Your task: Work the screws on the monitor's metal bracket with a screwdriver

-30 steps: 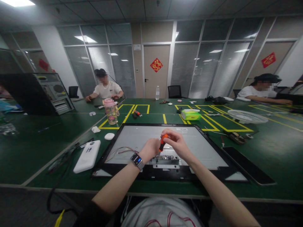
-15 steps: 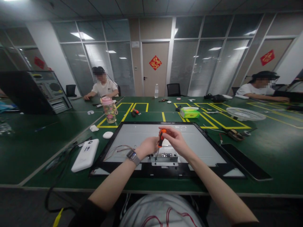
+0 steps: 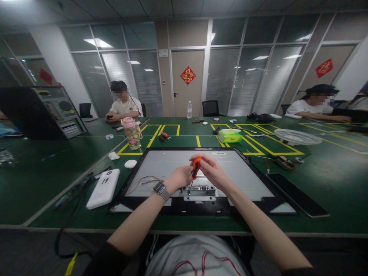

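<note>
A black-framed display panel lies face down on the green table, its silver back up. A small metal bracket sits near its front edge. My right hand is closed round the orange handle of a screwdriver, whose tip points down onto the bracket. My left hand, with a watch on the wrist, is closed beside the screwdriver shaft, touching it. Thin wires run across the panel to the left of my left hand.
A white power bank and black cables lie left of the panel, a black phone-like slab to its right. Farther back stand a pink-lidded bottle, a green tissue pack, a white fan guard and a computer case. Two people sit at the table's far sides.
The view has shifted slightly. Both hands stay on the screwdriver over the bracket, with the right hand's fingers shifting on the handle.
</note>
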`<state>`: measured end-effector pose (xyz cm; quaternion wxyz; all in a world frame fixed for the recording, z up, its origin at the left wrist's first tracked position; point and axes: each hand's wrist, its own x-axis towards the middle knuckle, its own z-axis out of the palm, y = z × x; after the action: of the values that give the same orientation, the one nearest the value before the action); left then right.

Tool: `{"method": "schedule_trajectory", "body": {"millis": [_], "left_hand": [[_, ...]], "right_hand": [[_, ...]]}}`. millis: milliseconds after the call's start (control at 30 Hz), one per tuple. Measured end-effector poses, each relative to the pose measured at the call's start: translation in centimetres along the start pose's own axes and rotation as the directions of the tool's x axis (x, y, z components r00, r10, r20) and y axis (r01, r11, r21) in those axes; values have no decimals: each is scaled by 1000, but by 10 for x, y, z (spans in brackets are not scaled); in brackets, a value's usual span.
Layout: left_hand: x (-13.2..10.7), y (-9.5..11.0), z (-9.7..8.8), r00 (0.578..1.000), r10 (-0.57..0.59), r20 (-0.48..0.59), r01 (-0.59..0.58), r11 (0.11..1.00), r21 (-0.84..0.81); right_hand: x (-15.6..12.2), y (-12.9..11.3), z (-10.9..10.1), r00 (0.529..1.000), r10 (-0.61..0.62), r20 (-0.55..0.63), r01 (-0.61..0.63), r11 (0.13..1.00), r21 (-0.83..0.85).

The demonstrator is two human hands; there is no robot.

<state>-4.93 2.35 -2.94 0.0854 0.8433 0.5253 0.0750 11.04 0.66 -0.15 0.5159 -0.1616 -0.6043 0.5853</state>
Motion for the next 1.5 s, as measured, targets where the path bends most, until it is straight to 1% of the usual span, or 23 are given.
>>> {"method": "schedule_trajectory", "body": {"millis": [67,200,333,400,467,533,633,767,900,967,1033,1100,1200,1300,1400,1500], "left_hand": [[0,-1,1,1000,-13,-5,13,1000,-8],[1,-2,4,1000,-16,-21,16,1000,11],[0,-1,3,998,27,-64,-25,999,28],[-1,0,1,998,22,-60,-21,1000,19],[-3,1,0,999,-1,-37,1,1000,7],[-3,1,-1,1000,-11,-30,11,1000,-3],[-3,1,-1,999,3,-35,-3,1000,-11],[-3,1,-1,999,3,-39,-4,1000,-19],[-3,1,-2,999,2,-38,-3,1000,-21],[-4,1,-2,999,2,-42,-2,1000,-16],[-3,1,-1,999,-10,-40,10,1000,-9],[-2,-1,2,999,-10,-41,9,1000,-9],[0,-2,4,998,5,-63,-6,1000,-9],[-1,-1,3,998,2,-62,-2,1000,2],[-4,4,-2,999,-26,-35,26,1000,8],[-6,8,-7,999,-38,-31,38,999,9]], "right_hand": [[0,2,-2,1000,-5,-19,4,999,-46],[1,3,-4,1000,-14,-12,13,996,-90],[1,0,-4,999,-46,8,46,989,-142],[1,-2,-4,998,-63,20,66,980,-186],[1,-2,-3,996,-91,10,90,966,-242],[0,-2,-2,989,-148,-32,131,943,-306],[-1,-2,-1,976,-211,-52,180,918,-354],[-1,-2,-2,986,-167,-24,153,943,-295],[1,2,-4,976,-200,-90,168,946,-277],[1,5,-5,973,-204,-109,174,956,-236],[2,7,-5,979,-169,-117,147,972,-182],[1,7,-4,988,-108,-112,94,987,-128],[1,2,-1,996,-36,-76,33,999,-41],[1,-3,2,997,-44,-56,45,999,11],[0,-4,3,996,-59,-67,59,998,-4],[-1,-4,1,998,-12,-54,12,1000,6]]}}
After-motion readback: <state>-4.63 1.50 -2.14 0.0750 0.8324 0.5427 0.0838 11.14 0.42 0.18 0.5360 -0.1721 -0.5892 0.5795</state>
